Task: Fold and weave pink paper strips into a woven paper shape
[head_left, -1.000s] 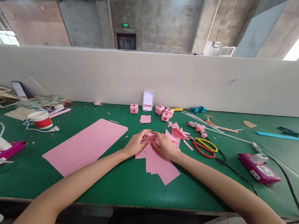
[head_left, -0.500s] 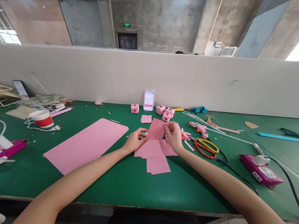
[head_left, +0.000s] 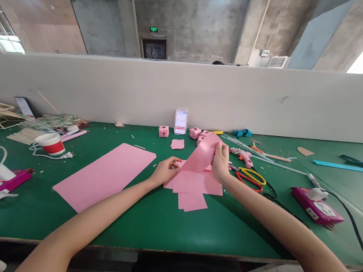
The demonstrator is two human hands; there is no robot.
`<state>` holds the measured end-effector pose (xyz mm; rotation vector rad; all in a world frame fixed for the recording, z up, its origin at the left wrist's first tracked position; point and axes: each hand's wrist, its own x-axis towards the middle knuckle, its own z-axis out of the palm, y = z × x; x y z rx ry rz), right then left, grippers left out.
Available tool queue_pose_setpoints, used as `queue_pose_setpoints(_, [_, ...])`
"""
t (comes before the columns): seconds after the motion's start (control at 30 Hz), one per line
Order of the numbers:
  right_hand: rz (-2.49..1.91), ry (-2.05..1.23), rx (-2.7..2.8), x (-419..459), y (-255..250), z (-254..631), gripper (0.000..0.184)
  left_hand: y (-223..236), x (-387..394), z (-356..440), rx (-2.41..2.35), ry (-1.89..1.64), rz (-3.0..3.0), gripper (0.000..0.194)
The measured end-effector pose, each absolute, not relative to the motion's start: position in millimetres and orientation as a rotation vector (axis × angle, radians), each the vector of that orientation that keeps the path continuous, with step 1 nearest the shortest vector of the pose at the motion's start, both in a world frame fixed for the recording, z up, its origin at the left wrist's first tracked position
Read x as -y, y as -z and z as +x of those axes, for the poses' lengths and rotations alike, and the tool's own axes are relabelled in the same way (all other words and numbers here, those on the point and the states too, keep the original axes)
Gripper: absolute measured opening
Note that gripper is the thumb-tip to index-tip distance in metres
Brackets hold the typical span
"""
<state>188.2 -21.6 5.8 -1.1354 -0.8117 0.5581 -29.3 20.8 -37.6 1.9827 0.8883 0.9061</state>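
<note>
A rectangular piece of pink paper [head_left: 201, 154] is raised at a slant between both hands, its right end lifted higher. My right hand [head_left: 220, 163] pinches that raised end, thumb on the near side. At the lower left end, my left hand [head_left: 166, 171] is closed with its fingertips at the paper's edge; a small red spot shows by the fingers. Underneath, several cut pink paper pieces [head_left: 193, 200] overlap on the green table [head_left: 140, 230]. Just right of my right hand lie scissors [head_left: 253, 179] with red and yellow handles.
A large pink sheet [head_left: 106, 175] lies to the left. Behind the hands are a small paper stack [head_left: 177, 144], pink paper cubes [head_left: 163, 131] and a propped phone [head_left: 180, 122]. Rightward are a pink glue gun [head_left: 245, 158] and a purple power strip [head_left: 317, 207] with a black cord.
My right hand has moved right and slightly down, lifting the paper's end up and to the right. The paper now hides part of the cubes. My left hand has stayed almost still.
</note>
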Motion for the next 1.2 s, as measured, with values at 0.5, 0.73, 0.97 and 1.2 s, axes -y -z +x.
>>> queue_pose_setpoints(0.5, [-0.979, -1.308, 0.515, 38, -35, 167, 0.015, 31, -16, -30, -0.875, -0.901, 1.953, 0.036])
queue_pose_setpoints(0.73, [-1.184, -1.06, 0.785, 27, 6, 170, 0.016, 29, -16, -30, -0.838, -0.975, 1.992, 0.044])
queue_pose_setpoints(0.97, [-1.271, -0.718, 1.282, 29, 30, 160, 0.023, 29, -14, -30, -0.831, -0.98, 1.977, 0.039])
queue_pose_setpoints(1.2, [-1.273, -0.349, 1.749, 40, 34, 154, 0.022, 33, -18, -31, -0.825, -0.977, 1.987, 0.034])
